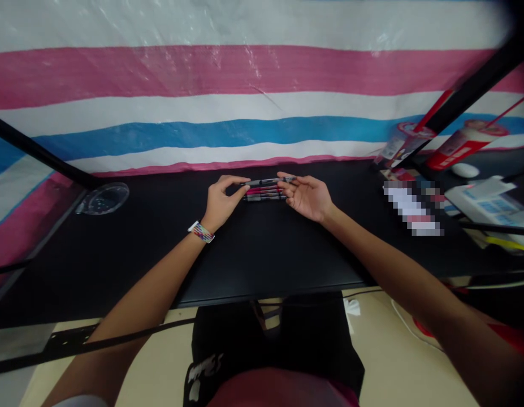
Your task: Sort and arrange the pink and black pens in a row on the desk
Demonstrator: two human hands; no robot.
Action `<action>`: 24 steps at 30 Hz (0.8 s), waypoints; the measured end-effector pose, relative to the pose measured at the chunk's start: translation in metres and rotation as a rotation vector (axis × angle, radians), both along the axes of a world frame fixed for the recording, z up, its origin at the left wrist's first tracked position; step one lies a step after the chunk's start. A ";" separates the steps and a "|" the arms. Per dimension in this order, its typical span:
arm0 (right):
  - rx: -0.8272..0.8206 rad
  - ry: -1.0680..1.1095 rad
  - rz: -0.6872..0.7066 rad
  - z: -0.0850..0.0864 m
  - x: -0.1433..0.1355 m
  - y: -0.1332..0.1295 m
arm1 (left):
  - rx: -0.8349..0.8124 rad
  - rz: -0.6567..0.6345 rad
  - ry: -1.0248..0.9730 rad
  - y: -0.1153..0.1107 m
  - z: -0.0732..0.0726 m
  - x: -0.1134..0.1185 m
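Left hand (219,208) pinches one end of a dark pen (268,182), right hand (312,199) grips the other: two-ended, probably for level control! Just beside it, pink and dark pens (264,195) line up, parallel, over the black tabletop (265,249).

I see a black tabletop (262,254) carrying a row of pens (265,194). A clear plastic lid (104,199) lies near its left end.

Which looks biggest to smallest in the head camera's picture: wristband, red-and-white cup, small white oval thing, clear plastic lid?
1. Red-and-white cup
2. Clear plastic lid
3. Wristband and white oval thing: too alike to rank
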State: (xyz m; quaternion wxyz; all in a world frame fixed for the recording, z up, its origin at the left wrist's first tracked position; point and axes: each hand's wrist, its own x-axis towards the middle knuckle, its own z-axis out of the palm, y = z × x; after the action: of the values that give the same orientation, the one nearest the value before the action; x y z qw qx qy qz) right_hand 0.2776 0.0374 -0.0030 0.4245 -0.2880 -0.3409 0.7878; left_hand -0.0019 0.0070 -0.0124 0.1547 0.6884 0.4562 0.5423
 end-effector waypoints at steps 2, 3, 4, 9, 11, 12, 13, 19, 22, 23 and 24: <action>-0.013 -0.001 -0.033 -0.002 -0.001 0.001 | 0.005 -0.007 0.004 -0.001 0.001 0.001; -0.022 0.011 -0.044 -0.003 -0.001 0.002 | 0.008 -0.008 0.004 -0.001 0.002 0.002; -0.032 0.033 -0.047 -0.004 -0.001 0.002 | 0.012 -0.009 0.001 -0.002 0.002 0.003; -0.059 0.127 -0.020 -0.003 -0.001 0.003 | 0.013 -0.022 -0.025 -0.002 0.002 0.004; -0.055 0.097 -0.044 -0.003 -0.001 0.002 | 0.004 -0.021 -0.022 -0.003 0.002 0.004; -0.053 0.079 -0.062 -0.003 -0.001 0.002 | 0.003 -0.020 -0.017 -0.003 0.003 0.005; -0.051 0.067 -0.078 -0.003 -0.001 0.001 | 0.006 -0.020 -0.015 -0.004 0.003 0.005; -0.011 0.042 -0.091 -0.004 -0.002 0.002 | 0.003 -0.002 0.001 -0.004 0.004 0.006; 0.014 -0.032 -0.119 -0.004 -0.003 0.003 | 0.005 0.000 0.000 -0.003 0.003 0.006; 0.029 -0.052 -0.122 -0.004 -0.004 0.003 | 0.004 -0.003 -0.002 -0.002 0.002 0.006; 0.044 -0.067 -0.123 -0.004 -0.004 0.003 | 0.002 -0.004 -0.002 -0.002 0.002 0.006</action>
State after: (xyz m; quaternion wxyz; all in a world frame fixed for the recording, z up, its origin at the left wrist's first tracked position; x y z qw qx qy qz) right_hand 0.2738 0.0404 -0.0074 0.4667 -0.3255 -0.3537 0.7424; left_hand 0.0040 0.0046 -0.0103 0.1556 0.6889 0.4543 0.5430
